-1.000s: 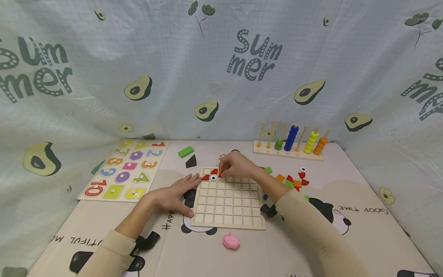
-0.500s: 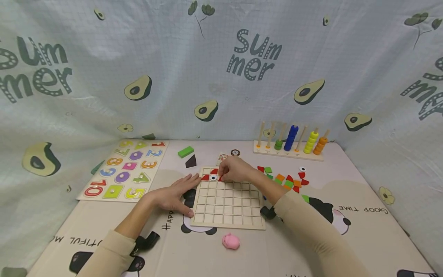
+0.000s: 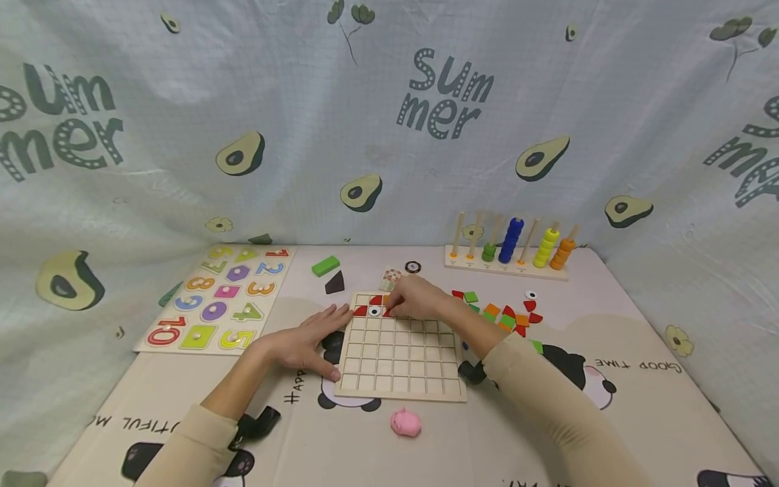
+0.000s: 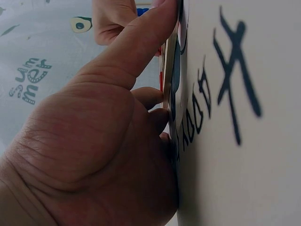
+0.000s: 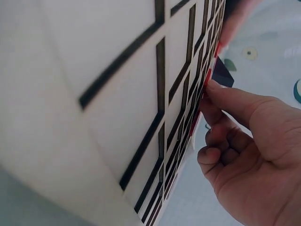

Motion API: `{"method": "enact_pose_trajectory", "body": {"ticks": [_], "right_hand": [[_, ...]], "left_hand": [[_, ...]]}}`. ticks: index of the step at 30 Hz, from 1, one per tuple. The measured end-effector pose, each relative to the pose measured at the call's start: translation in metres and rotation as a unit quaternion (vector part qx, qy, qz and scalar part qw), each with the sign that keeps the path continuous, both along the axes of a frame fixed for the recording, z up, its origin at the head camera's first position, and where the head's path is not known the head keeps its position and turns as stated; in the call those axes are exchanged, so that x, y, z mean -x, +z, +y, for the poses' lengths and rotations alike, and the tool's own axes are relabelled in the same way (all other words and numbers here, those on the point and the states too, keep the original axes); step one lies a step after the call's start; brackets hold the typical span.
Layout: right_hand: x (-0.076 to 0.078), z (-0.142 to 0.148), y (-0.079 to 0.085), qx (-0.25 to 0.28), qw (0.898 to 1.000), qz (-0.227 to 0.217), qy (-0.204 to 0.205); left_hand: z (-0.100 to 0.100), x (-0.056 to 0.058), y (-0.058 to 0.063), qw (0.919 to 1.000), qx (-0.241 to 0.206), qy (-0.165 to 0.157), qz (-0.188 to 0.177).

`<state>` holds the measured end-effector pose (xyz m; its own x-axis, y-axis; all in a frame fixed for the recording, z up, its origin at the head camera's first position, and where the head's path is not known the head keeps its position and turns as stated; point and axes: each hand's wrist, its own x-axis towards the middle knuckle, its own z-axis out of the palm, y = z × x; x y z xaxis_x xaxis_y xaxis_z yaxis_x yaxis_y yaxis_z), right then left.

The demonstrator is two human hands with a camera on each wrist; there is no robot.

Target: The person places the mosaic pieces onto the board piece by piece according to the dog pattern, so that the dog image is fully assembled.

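A creased pale cloth (image 3: 292, 101) printed with avocados rises behind a smooth beige table cover (image 3: 341, 446). Clock hours run from the middle of the grid board (image 3: 402, 368), a flat, pale wooden square divided into cells by thin raised strips. Towards 9 to 10 o'clock lies the number board (image 3: 196, 302), with bright, rounded shapes; bare cover separates it from the left hand (image 3: 307, 340). That hand rests at the 9 o'clock edge, thumb and fingers spread apart, as a second ago. At 2 o'clock stands the abacus (image 3: 506, 262), its upright pegs carrying glossy beads. The right hand (image 3: 416, 297) reaches over the far edge, thumb and forefinger pinched on a curved red piece (image 3: 386, 314) at about 11 o'clock on the board. Since the first frame it has shifted slightly, exposing the round disc (image 3: 413, 266) at 12 o'clock. The rounded pink pig (image 3: 406, 422) sits at 6 o'clock, just apart from the near edge. A square eye tile (image 3: 374, 312) lies beside the red piece.
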<state>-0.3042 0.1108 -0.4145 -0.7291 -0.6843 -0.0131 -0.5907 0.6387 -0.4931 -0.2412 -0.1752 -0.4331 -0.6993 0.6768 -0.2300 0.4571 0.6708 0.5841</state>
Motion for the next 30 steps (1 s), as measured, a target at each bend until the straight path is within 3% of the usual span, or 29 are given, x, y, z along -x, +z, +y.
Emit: {"method": "enact_pose_trajectory", "body": {"ticks": [6, 11, 16, 19, 22, 30], "right_hand": [[0.001, 0.01, 0.006, 0.023, 1.0, -0.012, -0.011], [-0.004, 0.047, 0.022, 0.076, 0.996, 0.007, -0.039], [-0.016, 0.104, 0.038, 0.165, 0.979, 0.027, -0.116], [-0.017, 0.136, 0.038, 0.19, 0.969, 0.023, -0.155], [-0.014, 0.164, 0.035, 0.181, 0.966, 0.013, -0.184], [-0.01, 0.228, 0.013, 0.063, 0.956, -0.043, -0.283]], "left_hand": [[0.0, 0.0, -0.002, 1.0, 0.0, -0.002, 0.001], [0.0, 0.001, -0.003, 1.0, 0.002, -0.005, 0.003], [-0.002, 0.001, -0.002, 0.9999, 0.008, -0.003, 0.008], [-0.003, 0.001, -0.002, 0.9999, 0.011, -0.001, 0.009], [-0.002, 0.0, -0.001, 0.9999, 0.01, 0.005, 0.004], [0.0, 0.0, 0.0, 0.9999, 0.009, 0.007, 0.003]]}}
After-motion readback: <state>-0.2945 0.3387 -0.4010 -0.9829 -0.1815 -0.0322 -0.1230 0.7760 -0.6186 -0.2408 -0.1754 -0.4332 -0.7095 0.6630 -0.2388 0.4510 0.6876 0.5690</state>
